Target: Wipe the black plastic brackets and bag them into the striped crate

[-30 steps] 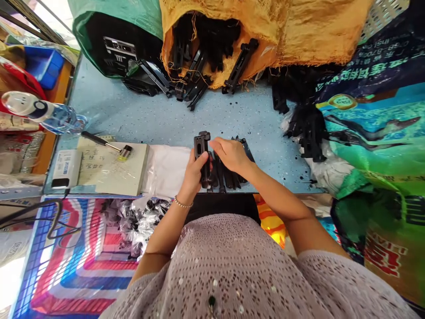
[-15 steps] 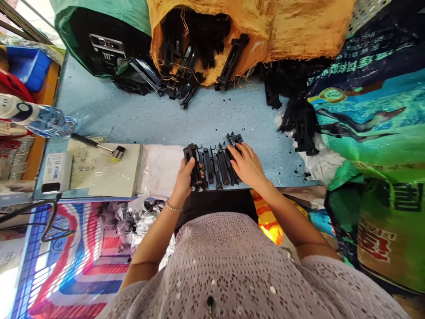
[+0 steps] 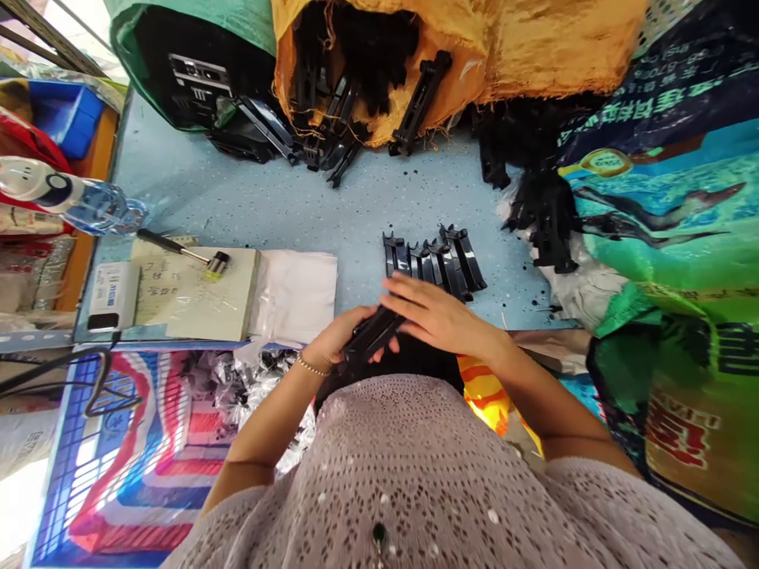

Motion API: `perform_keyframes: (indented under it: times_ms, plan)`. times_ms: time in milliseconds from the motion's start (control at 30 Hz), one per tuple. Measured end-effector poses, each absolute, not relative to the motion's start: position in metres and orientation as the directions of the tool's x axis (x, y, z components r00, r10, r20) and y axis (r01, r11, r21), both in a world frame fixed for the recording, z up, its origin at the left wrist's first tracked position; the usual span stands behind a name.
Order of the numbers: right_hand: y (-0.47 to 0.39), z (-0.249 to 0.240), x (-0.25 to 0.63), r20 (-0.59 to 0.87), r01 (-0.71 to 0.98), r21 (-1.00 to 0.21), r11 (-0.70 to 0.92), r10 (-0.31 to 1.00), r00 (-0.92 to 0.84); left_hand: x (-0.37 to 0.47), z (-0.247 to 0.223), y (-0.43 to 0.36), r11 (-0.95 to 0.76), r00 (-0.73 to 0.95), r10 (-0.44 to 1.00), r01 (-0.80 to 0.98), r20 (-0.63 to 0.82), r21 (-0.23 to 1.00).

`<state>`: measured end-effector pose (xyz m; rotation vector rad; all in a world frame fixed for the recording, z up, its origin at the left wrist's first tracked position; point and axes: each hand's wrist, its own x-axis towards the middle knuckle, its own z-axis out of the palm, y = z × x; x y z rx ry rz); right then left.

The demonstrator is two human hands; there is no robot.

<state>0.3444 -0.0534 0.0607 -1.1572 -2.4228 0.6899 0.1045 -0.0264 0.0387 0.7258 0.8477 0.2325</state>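
My left hand [image 3: 339, 340], with a bracelet at the wrist, is wrapped round a black plastic part [image 3: 371, 336] in front of my body, just off the table's front edge. My right hand [image 3: 436, 316] reaches across from the right, its fingers stretched out over the upper end of that part. Whether its fingertips touch the part is hard to tell. Just beyond my right hand, several black parts [image 3: 468, 257] lie side by side in a slanted row on the blue speckled table [image 3: 273, 197].
An orange sack [image 3: 534, 55] and a green sack [image 3: 195, 16] spill black parts at the back. Left stand a hammer-like tool [image 3: 193, 254] on a cardboard pad [image 3: 237, 304], white sheets [image 3: 300, 292], a white box [image 3: 112, 292] and a bottle [image 3: 98, 201]. Printed bags [image 3: 681, 237] fill the right.
My left hand has drawn a black part off the row toward my body. The remaining parts now lie farther right and back. My right hand has moved down over the held part.
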Motion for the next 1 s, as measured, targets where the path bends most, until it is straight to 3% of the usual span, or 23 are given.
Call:
perform_keyframes:
  times_ms: [133,200,267,300,367,433,467,600,700,833,1000]
  plan:
    - [-0.054,0.065,0.333,0.082,0.535,-0.581,0.613,0.698,-0.711,0.081,0.047,-0.039,0.78,0.726,0.316,0.167,-0.611,0.603]
    - [-0.052,0.062,0.333,0.081,0.547,-0.616,0.567,0.736,-0.673,0.069,0.043,-0.038,0.692,0.616,0.508,0.125,-0.602,0.711]
    - [-0.049,0.054,0.331,0.066,0.555,-0.711,0.432,0.827,-0.558,0.057,0.035,-0.034,0.45,0.284,0.827,0.183,-0.486,0.874]
    - [-0.047,0.048,0.329,0.053,0.529,-0.782,0.328,0.882,-0.469,0.051,0.029,-0.031,0.312,0.096,0.93,0.31,-0.355,0.898]
    - [-0.043,0.035,0.321,-0.031,0.345,-0.936,0.071,0.959,-0.28,0.041,0.017,-0.024,0.142,-0.091,0.99,0.628,-0.109,0.765]
    - [-0.038,0.023,0.307,-0.173,0.033,-0.985,-0.17,0.969,-0.178,0.031,0.006,-0.017,0.072,-0.048,0.997,0.81,-0.057,0.581]
    - [-0.036,0.019,0.3,-0.238,-0.111,-0.96,-0.259,0.956,-0.173,0.026,0.002,-0.014,0.05,-0.006,0.997,0.834,-0.083,0.549]
    - [-0.026,0.013,0.269,-0.36,-0.393,-0.806,-0.443,0.894,-0.268,0.009,-0.003,-0.005,0.105,0.039,0.983,0.69,-0.182,0.716]
    - [-0.015,0.016,0.247,-0.384,-0.475,-0.728,-0.495,0.868,-0.316,0.004,-0.002,-0.003,0.184,-0.009,0.976,0.57,-0.218,0.801]
    - [0.0,0.012,0.215,-0.36,-0.574,-0.649,-0.498,0.867,-0.345,0.006,-0.005,-0.002,0.118,0.012,0.988,0.57,-0.151,0.813]
    - [0.008,-0.012,0.19,-0.38,-0.567,-0.656,-0.498,0.867,-0.321,0.0,0.001,-0.005,0.152,-0.059,0.988,0.486,-0.141,0.861]
